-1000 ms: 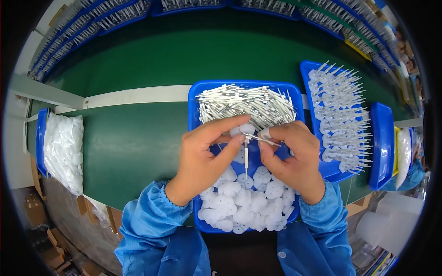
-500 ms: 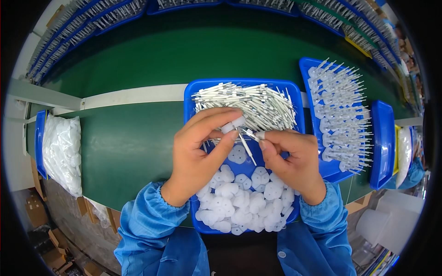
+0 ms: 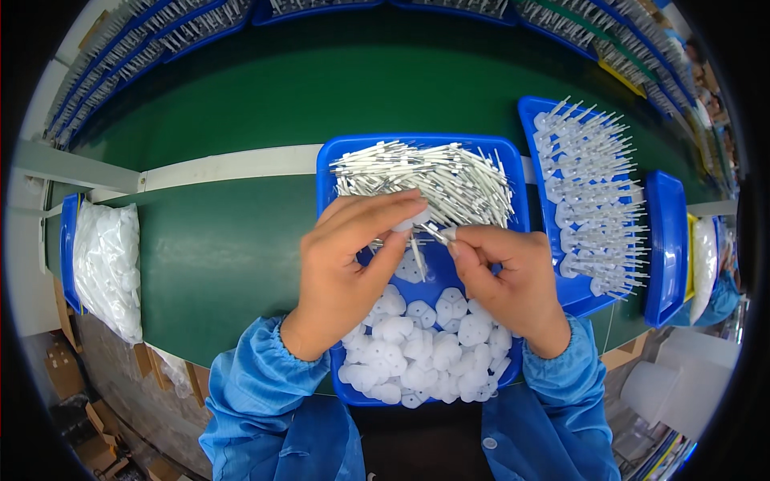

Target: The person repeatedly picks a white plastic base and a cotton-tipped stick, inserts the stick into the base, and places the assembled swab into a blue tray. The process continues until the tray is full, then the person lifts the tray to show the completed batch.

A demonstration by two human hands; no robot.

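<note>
A blue tray (image 3: 324, 168) lies in front of me with a heap of thin white sticks (image 3: 433, 178) at its far end and several flat white plastic caps (image 3: 425, 349) at its near end. My left hand (image 3: 353, 264) pinches a small white cap piece with a stick hanging from it over the tray's middle. My right hand (image 3: 505, 280) grips a thin stick by its tip, touching the left hand's piece. Both arms wear blue sleeves.
To the right a second blue tray (image 3: 529, 120) carries rows of assembled white sticks with caps. A narrow blue tray (image 3: 666, 248) stands beyond it. At the left a blue bin (image 3: 68, 248) holds a clear bag of white parts. The surface is a green belt (image 3: 216, 248).
My hands have shifted slightly nearer to me over the tray. The stick between them has turned from upright to hanging below the left fingers.
</note>
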